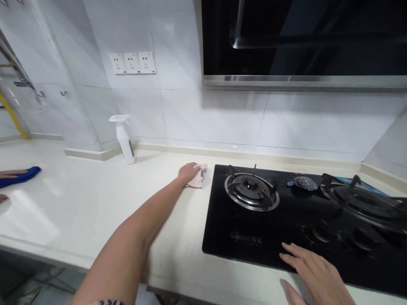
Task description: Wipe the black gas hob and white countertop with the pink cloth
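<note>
My left hand [188, 171] reaches far across the cream countertop [95, 203] and is closed on a pale pink cloth [197, 178], pressing it to the counter just left of the black glass gas hob [241, 241]. My right hand [313, 271] lies flat with fingers spread on the hob's front edge, holding nothing. The hob has a left burner [252, 190] and a right burner [362, 199].
A white spray bottle [124, 139] stands by the tiled wall at the back left. A blue-patterned scrubber [303, 183] lies between the burners. Another person's hand with a blue cloth [19, 176] is at the far left. A range hood [302, 42] hangs above the hob.
</note>
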A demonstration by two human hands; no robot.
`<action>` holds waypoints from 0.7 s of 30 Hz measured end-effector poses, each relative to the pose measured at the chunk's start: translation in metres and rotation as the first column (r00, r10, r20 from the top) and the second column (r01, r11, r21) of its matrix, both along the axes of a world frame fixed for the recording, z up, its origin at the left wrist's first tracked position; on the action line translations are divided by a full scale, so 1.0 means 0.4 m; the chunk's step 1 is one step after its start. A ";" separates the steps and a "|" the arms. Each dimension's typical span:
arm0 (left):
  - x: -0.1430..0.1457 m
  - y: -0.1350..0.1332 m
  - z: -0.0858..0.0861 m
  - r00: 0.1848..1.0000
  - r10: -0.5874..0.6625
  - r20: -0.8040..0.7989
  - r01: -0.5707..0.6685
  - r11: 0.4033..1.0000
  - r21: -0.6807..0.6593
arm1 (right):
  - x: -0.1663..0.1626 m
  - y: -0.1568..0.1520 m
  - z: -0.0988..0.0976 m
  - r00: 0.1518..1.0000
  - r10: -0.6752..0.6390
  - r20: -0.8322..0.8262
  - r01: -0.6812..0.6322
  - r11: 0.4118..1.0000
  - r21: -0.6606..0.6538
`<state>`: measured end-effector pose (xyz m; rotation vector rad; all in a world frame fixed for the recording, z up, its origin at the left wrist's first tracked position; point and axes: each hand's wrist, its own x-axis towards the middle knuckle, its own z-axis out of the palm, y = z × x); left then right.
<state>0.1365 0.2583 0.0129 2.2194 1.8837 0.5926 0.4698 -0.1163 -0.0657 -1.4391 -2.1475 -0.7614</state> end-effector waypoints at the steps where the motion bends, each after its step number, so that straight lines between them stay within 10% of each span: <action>1: 0.041 -0.004 -0.002 0.999 -0.039 0.030 0.039 0.999 -0.012 | -0.004 0.000 0.003 1.000 0.005 -0.007 -0.005 1.000 0.009; 9: 0.238 -0.018 0.001 0.992 -0.124 0.016 0.124 0.992 -0.015 | -0.011 0.003 0.007 0.997 0.001 -0.081 -0.007 0.998 -0.064; 21: 0.337 0.046 0.040 0.928 -0.271 -0.256 0.239 0.960 -0.148 | -0.012 -0.002 0.006 0.990 -0.012 -0.144 -0.009 0.990 -0.142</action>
